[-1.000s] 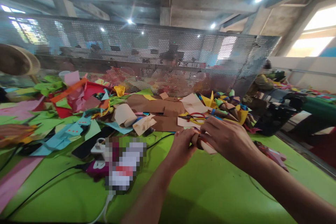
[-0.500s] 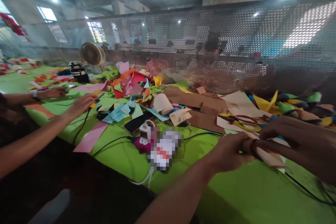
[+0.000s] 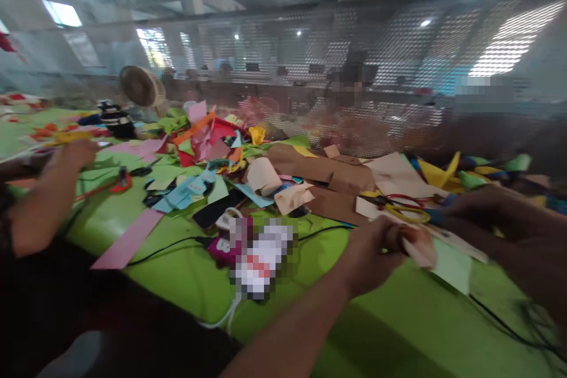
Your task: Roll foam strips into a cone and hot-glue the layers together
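Paper roll [image 3: 414, 246]: pale, tan-pink, held above the green table [image 3: 390, 331] at right of centre, its near end inside the left hand. A pale green sheet [image 3: 452, 264] hangs from its far end.

Left hand [image 3: 371, 254]: fingers curled tight round the roll; forearm runs in from the lower edge.

Right hand [image 3: 476, 212]: blurred, just beyond the roll, fingers bent toward it. Whether they touch or grip it cannot be told.

Scissors [image 3: 405, 208]: red and yellow loops, lying on a cream sheet just behind the hands.

Brown paper [image 3: 328, 174]: several sheets, middle of the table, among a heap of cut coloured paper.

Phone [image 3: 219, 209]: dark, flat, left of centre; a black cable [image 3: 172, 243] crosses the table near it.

Pink strip [image 3: 128, 240]: flat, near the table's left edge.

Co-worker's hand [image 3: 73, 153]: far left, raised over the table, near a red tool [image 3: 119, 182].

Fan [image 3: 140, 86]: small, far left, standing before the perforated metal screen [image 3: 398, 53] along the table's far side.
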The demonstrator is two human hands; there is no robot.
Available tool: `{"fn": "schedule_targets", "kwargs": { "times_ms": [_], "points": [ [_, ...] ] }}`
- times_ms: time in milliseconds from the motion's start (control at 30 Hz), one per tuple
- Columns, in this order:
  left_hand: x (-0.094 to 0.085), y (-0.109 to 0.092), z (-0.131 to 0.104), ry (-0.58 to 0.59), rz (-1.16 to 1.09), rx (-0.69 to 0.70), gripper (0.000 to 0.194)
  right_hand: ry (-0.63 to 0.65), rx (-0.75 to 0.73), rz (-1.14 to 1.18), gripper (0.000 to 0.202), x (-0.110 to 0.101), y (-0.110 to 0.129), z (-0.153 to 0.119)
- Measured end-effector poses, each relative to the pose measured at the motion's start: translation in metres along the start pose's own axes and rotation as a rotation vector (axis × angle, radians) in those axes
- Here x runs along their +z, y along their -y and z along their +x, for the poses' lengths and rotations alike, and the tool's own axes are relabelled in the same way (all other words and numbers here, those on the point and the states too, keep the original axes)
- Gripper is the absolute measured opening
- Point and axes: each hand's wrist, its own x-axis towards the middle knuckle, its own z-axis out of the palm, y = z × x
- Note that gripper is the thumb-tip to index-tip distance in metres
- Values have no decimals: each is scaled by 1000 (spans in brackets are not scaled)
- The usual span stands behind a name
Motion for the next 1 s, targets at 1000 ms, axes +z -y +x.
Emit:
{"fn": "schedule_targets", "kwargs": {
  "times_ms": [1000],
  "points": [
    [-5,-2,-6,-129,544,96,29,241,-187,25,10,3,0,-29]
  ]
}}
